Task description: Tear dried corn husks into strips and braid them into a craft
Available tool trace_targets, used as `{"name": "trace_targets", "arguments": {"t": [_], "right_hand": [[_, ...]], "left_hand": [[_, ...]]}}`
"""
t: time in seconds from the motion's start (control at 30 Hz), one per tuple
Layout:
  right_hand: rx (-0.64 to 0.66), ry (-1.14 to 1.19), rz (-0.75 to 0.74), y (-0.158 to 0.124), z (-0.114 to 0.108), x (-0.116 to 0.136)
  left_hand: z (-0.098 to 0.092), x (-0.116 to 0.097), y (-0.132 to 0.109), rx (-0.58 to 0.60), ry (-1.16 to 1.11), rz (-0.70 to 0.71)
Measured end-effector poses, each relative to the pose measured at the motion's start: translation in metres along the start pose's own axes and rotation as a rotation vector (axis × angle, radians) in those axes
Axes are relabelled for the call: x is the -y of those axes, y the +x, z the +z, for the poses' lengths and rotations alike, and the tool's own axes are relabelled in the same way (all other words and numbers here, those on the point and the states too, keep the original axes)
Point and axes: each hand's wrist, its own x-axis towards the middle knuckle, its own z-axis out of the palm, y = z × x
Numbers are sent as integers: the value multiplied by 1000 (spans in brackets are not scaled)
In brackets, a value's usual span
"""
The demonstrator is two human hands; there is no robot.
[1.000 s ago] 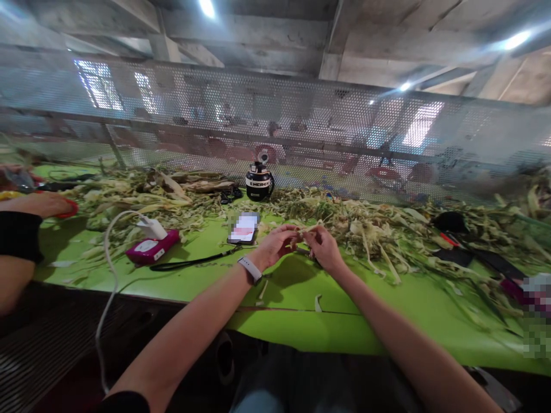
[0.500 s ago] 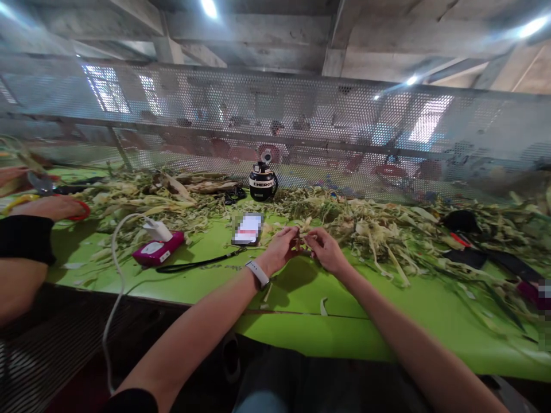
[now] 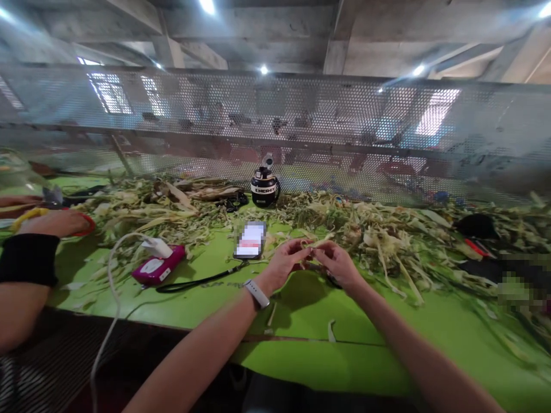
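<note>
Black bottle (image 3: pixel 263 192), lid (image 3: pixel 268 161) up, contents unseen, beyond pinched strip (image 3: pixel 323 241).

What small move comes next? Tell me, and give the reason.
Probably a gentle pull by the right hand while the left hand holds steady, since both seem to pinch the same pale husk strip above the green table.

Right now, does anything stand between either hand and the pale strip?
Nothing visible: the left hand and right hand meet with the pale strip in their grip. The phone lies beyond the left hand, off to its left, and the leafy pile lies beyond the right; neither comes between.
</note>
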Motion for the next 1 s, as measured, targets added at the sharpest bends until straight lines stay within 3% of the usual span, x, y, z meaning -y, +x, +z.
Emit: {"name": "trace_targets", "arguments": {"t": [0.33,0.57,0.67,0.8,1.0], "right_hand": [[-107,141,124,-3,0,0],[-32,22,70,-8,-5,-5],[-48,-202,-95,-11,-6,-8],[-73,-646,-473,-12,-12,-6],[-86,-1158,-857,-13,-19,6]], "left_hand": [[-1,0,-2,-7,-101,-137],[5,1,-2,-143,-197,-64],[7,1,-1,-203,-207,-57],[6,4,0,-225,-138,-48],[3,8,1,-222,148,68]]}}
